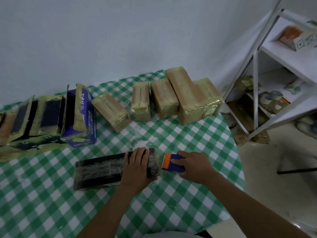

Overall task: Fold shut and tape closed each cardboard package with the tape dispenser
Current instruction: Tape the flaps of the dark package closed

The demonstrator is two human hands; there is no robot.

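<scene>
Along the far side of the checked table (188, 138) stand five tan taped packages (163, 98) and, leftward, at least three dark boxes (49, 115). One black package (101, 167) lies nearer, its long axis running left to right. The left hand (137, 165) presses flat-fingered on its right end. The right hand (193, 165) grips the one tape dispenser (169, 162) just beside that end, orange edge towards it.

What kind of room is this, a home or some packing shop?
Probably a small makeshift packing room: a row of taped cardboard packages on a green checked tablecloth, a white metal shelf holding tape rolls, and the right hand gripping a tape dispenser.
</scene>
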